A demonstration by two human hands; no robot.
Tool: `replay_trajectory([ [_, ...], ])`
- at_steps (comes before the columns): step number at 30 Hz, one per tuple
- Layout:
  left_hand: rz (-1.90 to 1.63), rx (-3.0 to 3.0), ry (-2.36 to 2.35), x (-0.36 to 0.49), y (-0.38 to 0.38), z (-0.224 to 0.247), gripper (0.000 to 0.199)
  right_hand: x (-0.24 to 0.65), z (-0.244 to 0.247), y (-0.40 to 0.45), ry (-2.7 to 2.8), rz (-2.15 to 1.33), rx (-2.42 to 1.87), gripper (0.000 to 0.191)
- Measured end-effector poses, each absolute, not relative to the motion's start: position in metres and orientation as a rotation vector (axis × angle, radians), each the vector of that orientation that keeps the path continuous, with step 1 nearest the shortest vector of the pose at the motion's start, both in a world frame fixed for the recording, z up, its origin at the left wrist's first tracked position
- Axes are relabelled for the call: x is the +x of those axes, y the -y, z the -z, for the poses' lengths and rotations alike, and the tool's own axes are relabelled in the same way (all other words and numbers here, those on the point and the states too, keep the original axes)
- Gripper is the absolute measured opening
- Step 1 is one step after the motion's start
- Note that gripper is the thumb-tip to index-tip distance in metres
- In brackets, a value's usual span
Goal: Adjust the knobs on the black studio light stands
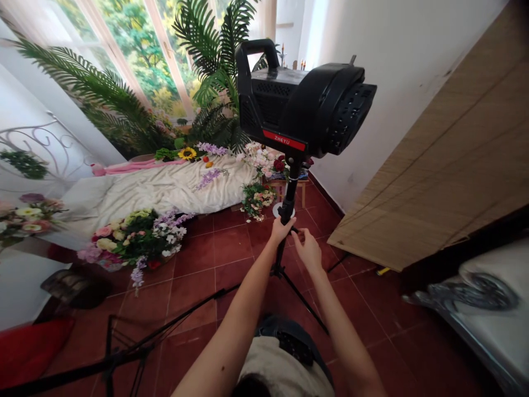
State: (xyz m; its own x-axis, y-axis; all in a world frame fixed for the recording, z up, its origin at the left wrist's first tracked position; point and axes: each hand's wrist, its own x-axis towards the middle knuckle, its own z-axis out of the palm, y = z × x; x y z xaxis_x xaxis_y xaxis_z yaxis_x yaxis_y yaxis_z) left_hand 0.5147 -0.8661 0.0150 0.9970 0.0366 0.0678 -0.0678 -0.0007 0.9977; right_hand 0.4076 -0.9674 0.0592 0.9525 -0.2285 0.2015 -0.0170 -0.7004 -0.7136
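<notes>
A black studio light (pixel 285 105) with a red "ZHEYU" label is mounted on top of a black light stand (pixel 291 190). My left hand (pixel 282 229) is wrapped round the stand's pole, a little below a clamp collar. Just to the right, my right hand (pixel 306 248) has its thumb and forefinger bent together at a small dark knob (pixel 294 229) on the pole. The fingers partly cover that knob. Lower down, the stand's legs (pixel 303 302) spread over the red tiled floor.
Cream cloth (pixel 177 184) covers a low platform by the window, with a flower arrangement (pixel 132 237) in front. Palm fronds (pixel 223 71) rise behind. Another black stand (pixel 165 331) lies across the lower left. A wooden panel (pixel 446 149) leans at right near ornate silver furniture (pixel 475 295).
</notes>
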Motion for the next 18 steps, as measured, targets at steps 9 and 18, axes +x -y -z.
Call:
replay_trajectory([
  [9,0.005,1.55,0.105,0.509,0.865,-0.028,0.033,0.417,-0.058,0.972,-0.219,0.362,-2.528,0.051],
  [18,-0.098,1.521,0.091,0.499,0.872,-0.033,0.033,0.421,-0.057,0.96,-0.397,0.346,-2.342,0.056],
])
